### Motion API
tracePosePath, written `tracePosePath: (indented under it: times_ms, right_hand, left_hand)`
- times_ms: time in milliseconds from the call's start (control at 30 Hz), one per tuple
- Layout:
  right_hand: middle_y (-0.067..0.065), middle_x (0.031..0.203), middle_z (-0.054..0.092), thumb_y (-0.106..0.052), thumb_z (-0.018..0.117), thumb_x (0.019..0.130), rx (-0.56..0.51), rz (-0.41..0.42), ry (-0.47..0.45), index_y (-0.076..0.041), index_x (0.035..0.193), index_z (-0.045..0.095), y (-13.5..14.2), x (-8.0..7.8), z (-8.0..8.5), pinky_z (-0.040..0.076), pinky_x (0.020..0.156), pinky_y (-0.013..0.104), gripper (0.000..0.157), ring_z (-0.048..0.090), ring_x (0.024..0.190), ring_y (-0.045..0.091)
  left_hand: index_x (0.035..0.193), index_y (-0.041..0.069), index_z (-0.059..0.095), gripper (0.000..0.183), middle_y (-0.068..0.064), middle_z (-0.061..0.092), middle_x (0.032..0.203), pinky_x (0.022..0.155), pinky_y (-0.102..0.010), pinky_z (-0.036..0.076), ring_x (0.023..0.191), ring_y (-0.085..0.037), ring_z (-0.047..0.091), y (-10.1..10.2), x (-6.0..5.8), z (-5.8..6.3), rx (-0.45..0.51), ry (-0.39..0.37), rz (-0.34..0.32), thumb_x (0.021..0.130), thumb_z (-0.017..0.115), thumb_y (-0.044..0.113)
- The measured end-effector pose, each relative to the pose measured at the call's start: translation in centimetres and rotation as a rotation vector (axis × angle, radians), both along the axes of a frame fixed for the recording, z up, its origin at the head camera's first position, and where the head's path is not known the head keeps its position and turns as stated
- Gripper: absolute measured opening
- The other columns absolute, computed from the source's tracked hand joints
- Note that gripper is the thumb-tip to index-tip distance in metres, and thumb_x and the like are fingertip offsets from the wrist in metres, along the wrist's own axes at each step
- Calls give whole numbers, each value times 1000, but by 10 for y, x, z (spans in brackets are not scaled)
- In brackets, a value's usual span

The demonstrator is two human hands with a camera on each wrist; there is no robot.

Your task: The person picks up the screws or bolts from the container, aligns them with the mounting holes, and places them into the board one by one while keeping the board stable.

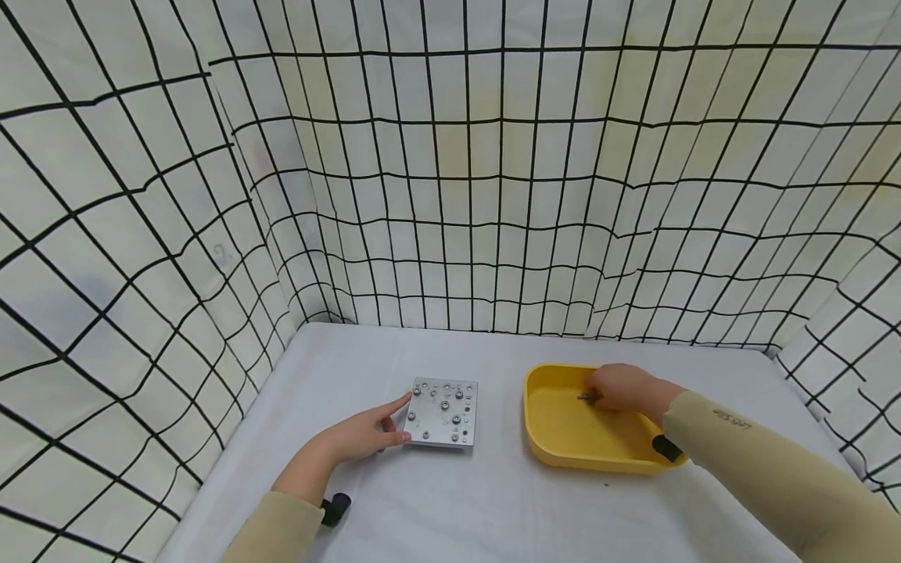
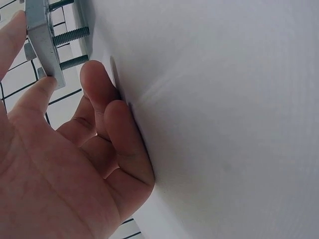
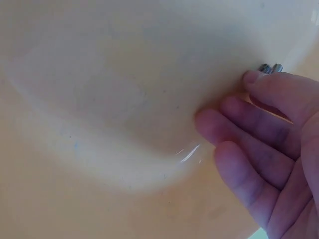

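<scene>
A square silver metal plate [image 1: 442, 413] lies on the white table, with several socket-head bolts and small holes across its top. My left hand [image 1: 362, 432] holds it by its left side, index finger towards the far corner and thumb at the near one. In the left wrist view, threaded bolt shanks [image 2: 72, 36] stick out from the plate's underside, and the lower fingers curl beside the table. My right hand [image 1: 622, 389] is inside a yellow tray [image 1: 563, 456]. It pinches small bolts [image 3: 265, 68], whose threaded ends show beyond the thumb; their heads are hidden.
The tray stands right of the plate, its rim all round the right hand. A tiny dark speck [image 1: 606, 485] lies in front of it. White walls with a black grid [image 1: 464, 176] enclose the table [image 1: 486, 508] at the back and sides.
</scene>
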State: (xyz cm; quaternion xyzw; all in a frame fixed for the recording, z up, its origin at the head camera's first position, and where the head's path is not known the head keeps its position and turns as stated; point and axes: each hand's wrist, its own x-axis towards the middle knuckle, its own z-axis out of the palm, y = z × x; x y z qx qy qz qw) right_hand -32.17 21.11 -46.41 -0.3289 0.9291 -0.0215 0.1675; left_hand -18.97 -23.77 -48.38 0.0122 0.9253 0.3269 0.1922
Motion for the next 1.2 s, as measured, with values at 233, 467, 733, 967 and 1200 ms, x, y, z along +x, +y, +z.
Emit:
tracePosePath:
  times_ms: [233,467,733,967,1200]
  right_hand:
    - [-5,75,54,-8,71,88,-35,-62,-68,-16,83,62,3,5,9,42,66,32,13,49,70,14]
    - [2,82,58,-4,69,89,-202,-225,-230,-12,90,63,10,8,15,49,60,31,10,55,66,18]
    - [6,88,60,-5,70,90,-366,-320,-329,-8,95,62,13,9,14,54,64,34,9,59,73,23]
    - [12,88,65,-11,71,92,-457,-321,-363,-8,94,65,17,8,16,55,65,35,7,61,75,24]
    - [13,92,68,-13,71,93,-506,-289,-351,-9,94,67,19,7,20,55,68,36,6,63,79,25]
  left_hand:
    - [155,33,35,80,2,55,98,70,-35,39,74,-16,52,2,0,2,-7,-5,7,86,73,50]
    - [155,33,35,82,1,55,99,69,-35,39,74,-17,53,0,-1,2,-15,-6,8,85,73,52]
    - [155,32,34,82,0,54,98,68,-35,39,72,-17,53,-2,-1,-2,9,5,2,86,72,53]
    - [155,34,35,80,1,54,97,67,-35,39,72,-16,53,-1,-1,-4,2,8,9,86,72,53]
    - [155,32,35,80,0,55,98,67,-34,40,72,-17,53,0,0,-3,10,8,5,86,72,50]
